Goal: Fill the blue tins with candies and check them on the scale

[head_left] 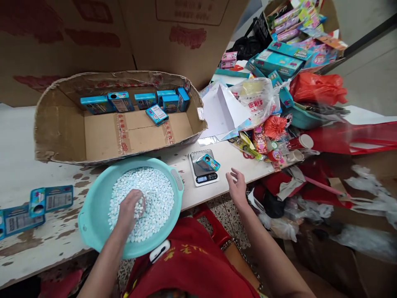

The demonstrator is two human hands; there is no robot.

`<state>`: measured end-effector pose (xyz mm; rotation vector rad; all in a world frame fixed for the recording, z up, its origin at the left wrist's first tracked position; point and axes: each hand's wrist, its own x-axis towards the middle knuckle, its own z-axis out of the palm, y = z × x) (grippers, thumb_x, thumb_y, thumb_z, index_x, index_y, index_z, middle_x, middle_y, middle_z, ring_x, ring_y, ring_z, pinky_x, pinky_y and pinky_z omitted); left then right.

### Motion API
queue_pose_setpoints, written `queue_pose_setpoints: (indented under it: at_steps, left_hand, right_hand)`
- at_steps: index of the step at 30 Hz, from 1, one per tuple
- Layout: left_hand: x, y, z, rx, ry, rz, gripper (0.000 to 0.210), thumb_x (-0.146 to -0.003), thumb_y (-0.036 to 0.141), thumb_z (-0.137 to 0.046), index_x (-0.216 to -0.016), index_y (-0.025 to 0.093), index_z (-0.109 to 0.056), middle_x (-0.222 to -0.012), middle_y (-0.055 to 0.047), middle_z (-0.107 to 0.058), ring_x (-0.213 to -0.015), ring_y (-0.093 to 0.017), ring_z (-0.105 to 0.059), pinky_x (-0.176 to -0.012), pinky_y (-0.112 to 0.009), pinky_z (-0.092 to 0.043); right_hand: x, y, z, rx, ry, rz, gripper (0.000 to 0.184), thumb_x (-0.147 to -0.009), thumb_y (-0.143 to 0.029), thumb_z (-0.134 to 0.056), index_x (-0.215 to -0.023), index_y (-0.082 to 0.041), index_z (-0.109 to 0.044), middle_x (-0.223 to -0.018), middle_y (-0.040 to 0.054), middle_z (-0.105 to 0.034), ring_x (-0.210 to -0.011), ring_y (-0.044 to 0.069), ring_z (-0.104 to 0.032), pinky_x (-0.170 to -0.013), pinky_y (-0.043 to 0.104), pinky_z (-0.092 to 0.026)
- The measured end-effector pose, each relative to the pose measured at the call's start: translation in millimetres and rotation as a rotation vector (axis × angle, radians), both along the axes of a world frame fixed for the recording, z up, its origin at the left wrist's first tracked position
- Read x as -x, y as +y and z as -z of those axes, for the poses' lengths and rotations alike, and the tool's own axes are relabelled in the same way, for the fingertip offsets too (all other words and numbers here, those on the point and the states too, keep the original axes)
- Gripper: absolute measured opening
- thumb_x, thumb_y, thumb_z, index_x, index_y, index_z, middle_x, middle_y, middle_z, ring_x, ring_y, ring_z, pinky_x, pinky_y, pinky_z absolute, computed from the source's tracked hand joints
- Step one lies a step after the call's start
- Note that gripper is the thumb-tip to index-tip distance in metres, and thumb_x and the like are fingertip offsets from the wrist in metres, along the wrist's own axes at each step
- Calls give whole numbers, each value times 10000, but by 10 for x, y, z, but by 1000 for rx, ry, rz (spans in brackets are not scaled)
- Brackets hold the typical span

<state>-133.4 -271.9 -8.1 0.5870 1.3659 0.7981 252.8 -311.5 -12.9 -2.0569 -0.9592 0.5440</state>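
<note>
A turquoise basin (97,188) holds a heap of small white candies (158,207). My left hand (132,209) is down in the heap, its fingers curled around a handful of the candies. To the right of the basin, a small blue box with a round hole (208,162) lies tilted on a digital kitchen scale (198,156). The scale's display is lit, but its digits are too small to read. Just right of the scale, my right hand (237,186) is in the air with its fingers apart and nothing in them.
A cut-down cardboard box (102,142) behind the basin holds several blue boxes (145,100). More blue boxes (58,197) lie on the table at left. Plastic bags (256,97), wrappers and cartons are piled at right. A red stool (214,223) stands below the table edge.
</note>
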Motion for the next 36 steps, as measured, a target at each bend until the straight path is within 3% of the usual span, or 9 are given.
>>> queue_pose_setpoints:
  at_steps: [3, 8, 11, 14, 20, 24, 27, 33, 36]
  left_hand:
    - [8, 110, -140, -36, -342, -129, 236, -691, 391, -651, -760, 187, -555, -801, -35, -608, -653, -168, -561, -565, -277, -462]
    - [-49, 248, -169, -14, -511, -283, 279, -762, 378, -635, -656, 172, -480, -641, 17, -504, -489, -85, -455, -462, -213, -395]
    - [-85, 294, -111, 66, -440, -324, 245, -796, 403, -601, -741, 179, -517, -724, -13, -574, -547, -119, -533, -454, -221, -418]
    - [-124, 284, -58, 159, -365, -285, 244, -802, 378, -603, -727, 167, -505, -604, 4, -524, -468, -100, -492, -410, -195, -381]
    - [-135, 163, -75, 100, -343, -268, 300, -755, 387, -661, -678, 163, -475, -515, 37, -459, -420, -76, -442, -386, -174, -343]
    - [-101, 99, -93, 74, -241, -241, 325, -653, 338, -754, -844, 153, -568, -669, 14, -583, -568, -109, -563, -467, -188, -422]
    - [-99, 72, -114, 25, -124, -185, 387, -629, 352, -773, -908, 149, -597, -640, 25, -577, -508, -95, -523, -459, -196, -407]
    - [-129, 42, -99, -27, 36, -111, 364, -608, 390, -770, -834, 150, -618, -661, -9, -610, -589, -126, -571, -493, -199, -417]
    - [-106, 33, -8, 34, -3, -109, 366, -585, 317, -785, -860, 141, -621, -677, -15, -618, -529, -104, -539, -424, -176, -361]
  right_hand:
    - [-66, -168, 57, 53, 26, 58, 506, -785, -538, -563, -1117, -157, -591, -1180, 143, -540, -1031, 249, -557, -856, 438, -481]
    - [-74, -158, 109, 64, 56, 61, 507, -773, -538, -578, -1090, -143, -613, -1135, 145, -587, -1018, 254, -573, -853, 437, -480]
    - [-75, -121, 129, 54, 62, 56, 510, -766, -546, -582, -1078, -145, -623, -1117, 139, -604, -1008, 250, -579, -848, 428, -484]
    - [-71, -117, 151, 49, 70, 56, 507, -765, -547, -580, -1076, -149, -629, -1098, 133, -621, -996, 245, -584, -839, 423, -489]
    - [-51, -109, 136, 37, 105, 53, 507, -752, -552, -595, -1048, -142, -645, -1062, 140, -652, -994, 261, -593, -828, 430, -487]
    - [-34, -62, 100, 20, 128, 51, 515, -758, -561, -585, -1040, -135, -647, -1049, 145, -664, -988, 268, -599, -830, 439, -482]
    - [17, -15, 73, 3, 137, 28, 510, -786, -557, -554, -1059, -135, -637, -1071, 145, -655, -1003, 260, -592, -852, 441, -476]
    - [252, 281, 84, -66, 141, -73, 595, -671, -490, -700, -1169, -188, -580, -1212, 116, -579, -1093, 246, -551, -894, 417, -473]
    - [363, 496, 57, -93, 186, -113, 559, -613, -461, -746, -1066, -158, -621, -1041, 93, -653, -961, 244, -601, -854, 416, -492]
